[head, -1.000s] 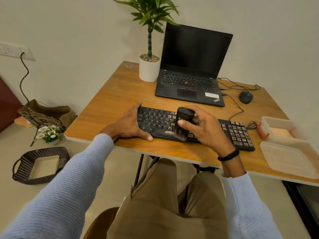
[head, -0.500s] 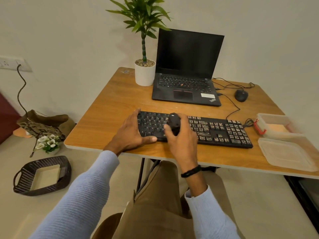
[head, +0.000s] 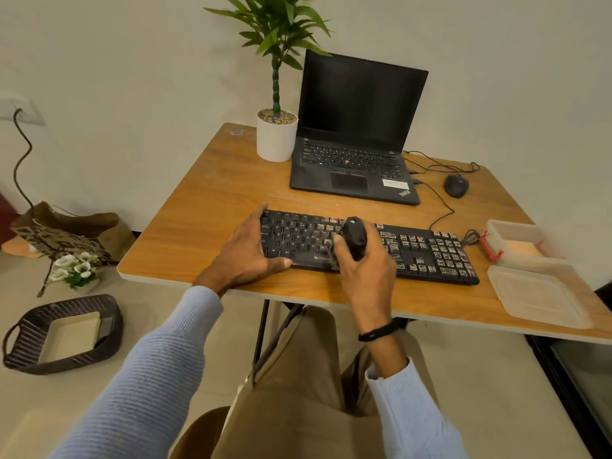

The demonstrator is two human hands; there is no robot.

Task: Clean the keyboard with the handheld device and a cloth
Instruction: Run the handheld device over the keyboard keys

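Observation:
A black keyboard (head: pixel 427 253) lies along the front of the wooden desk (head: pixel 212 200); many of its keys on the middle and right carry pale debris. My left hand (head: pixel 246 250) grips the keyboard's left end, thumb along its front edge. My right hand (head: pixel 362 273) is closed around a small black handheld device (head: pixel 354 235), held upright over the middle keys, its lower end at the key rows near the space bar. No cloth is in sight.
Behind the keyboard stand an open black laptop (head: pixel 357 127), a white potted plant (head: pixel 276 135) and a black mouse (head: pixel 456 185) with cables. A clear plastic box (head: pixel 516 240) and its lid (head: pixel 539 294) sit at the desk's right. On the floor lie a dark basket (head: pixel 63 332) and a bag (head: pixel 66 230).
My right hand swept the device left from the keyboard's middle, then back slightly right. The left hand kept its hold on the left end. The camera shifted.

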